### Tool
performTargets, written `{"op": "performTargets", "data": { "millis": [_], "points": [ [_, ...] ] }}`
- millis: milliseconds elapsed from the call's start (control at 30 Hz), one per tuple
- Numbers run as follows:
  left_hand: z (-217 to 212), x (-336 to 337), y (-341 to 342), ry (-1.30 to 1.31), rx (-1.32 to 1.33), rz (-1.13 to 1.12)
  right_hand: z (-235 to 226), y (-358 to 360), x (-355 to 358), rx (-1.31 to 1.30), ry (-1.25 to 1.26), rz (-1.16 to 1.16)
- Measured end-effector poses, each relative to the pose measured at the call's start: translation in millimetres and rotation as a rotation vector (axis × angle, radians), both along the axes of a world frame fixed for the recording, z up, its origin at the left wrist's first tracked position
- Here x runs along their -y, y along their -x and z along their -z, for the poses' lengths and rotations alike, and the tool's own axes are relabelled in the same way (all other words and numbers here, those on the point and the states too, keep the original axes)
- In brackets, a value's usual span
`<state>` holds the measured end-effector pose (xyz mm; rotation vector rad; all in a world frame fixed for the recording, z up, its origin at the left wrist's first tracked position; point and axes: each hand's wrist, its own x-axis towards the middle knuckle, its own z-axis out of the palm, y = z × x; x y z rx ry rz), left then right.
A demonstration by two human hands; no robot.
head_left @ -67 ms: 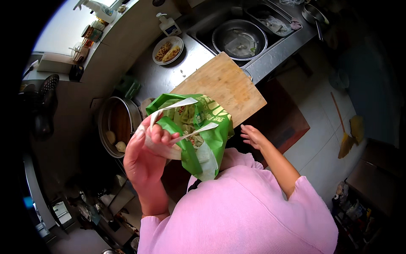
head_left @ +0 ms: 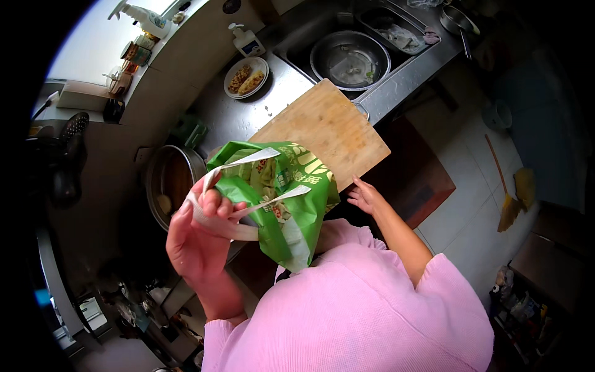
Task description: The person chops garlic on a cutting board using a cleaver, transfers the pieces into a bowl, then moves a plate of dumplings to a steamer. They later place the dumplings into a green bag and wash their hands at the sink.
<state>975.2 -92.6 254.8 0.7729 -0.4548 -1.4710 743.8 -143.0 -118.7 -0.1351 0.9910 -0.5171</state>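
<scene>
the left hand (head_left: 201, 239) is raised in front of the person, fingers curled tight around the white handles of a green plastic bag (head_left: 279, 198); the bag hangs bunched and tilted from that grip, held in the air above the near edge of the steel counter (head_left: 229, 118), its lower end against the person's pink sweater (head_left: 359, 310); what is inside the bag cannot be told; the right hand (head_left: 365, 197) is loose and holds nothing, fingers spread, its fingertips at the near edge of the wooden cutting board (head_left: 325, 130), just beside the bag; whether they touch the wood cannot be told; the board lies slantwise on the counter, its near corner jutting over the counter's front edge, its far corner close to the sink (head_left: 372, 25); a round metal bowl (head_left: 350, 59) sits in the sink; at the far left part of the counter stands a small plate (head_left: 246, 77) with pieces of browned food, and behind it, by the wall, a white pump bottle (head_left: 246, 40); to the left of the bag, at the counter's left end, a large metal pot (head_left: 170, 180) stands open with a few pale round pieces in it; off to the right, on the tiled floor, a broom (head_left: 505, 192) lies well apart from the counter.
</scene>
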Motion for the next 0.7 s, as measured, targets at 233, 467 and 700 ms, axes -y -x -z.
{"op": "performTargets", "data": {
  "millis": [233,467,700],
  "points": [
    [-35,-36,-34,0.092,0.003,-0.01,-2,-34,24,0.093,0.011,0.504],
    [-31,-53,-52,0.093,0.013,-0.062,-31,0,53,-0.026,0.251,0.744],
    [-7,-50,-81,0.043,-0.02,-0.034,-137,62,82,-0.094,0.483,0.973]
  ]
}}
